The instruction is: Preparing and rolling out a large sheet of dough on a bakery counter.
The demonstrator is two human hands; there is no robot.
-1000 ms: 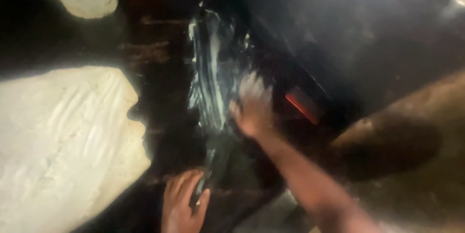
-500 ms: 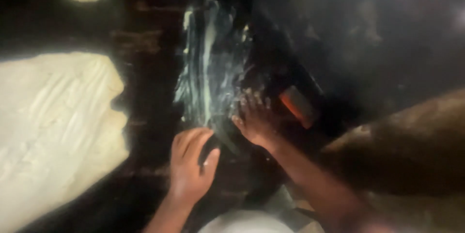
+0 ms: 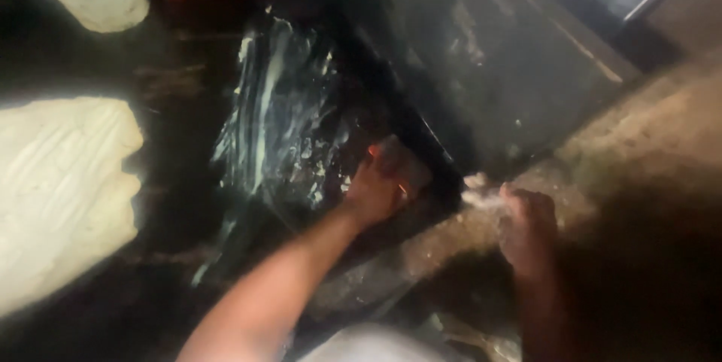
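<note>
A large pale ridged dough slab (image 3: 64, 189) lies far left. Your left hand (image 3: 385, 185) presses flat, fingers spread, on the dark paste-smeared tray (image 3: 282, 129); your right hand (image 3: 526, 223) pinches a whitish lump (image 3: 477, 190) beside it.

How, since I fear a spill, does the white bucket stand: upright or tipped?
Upright: the white bucket turns its round open mouth up toward the camera. Its contents cannot be told.
</note>
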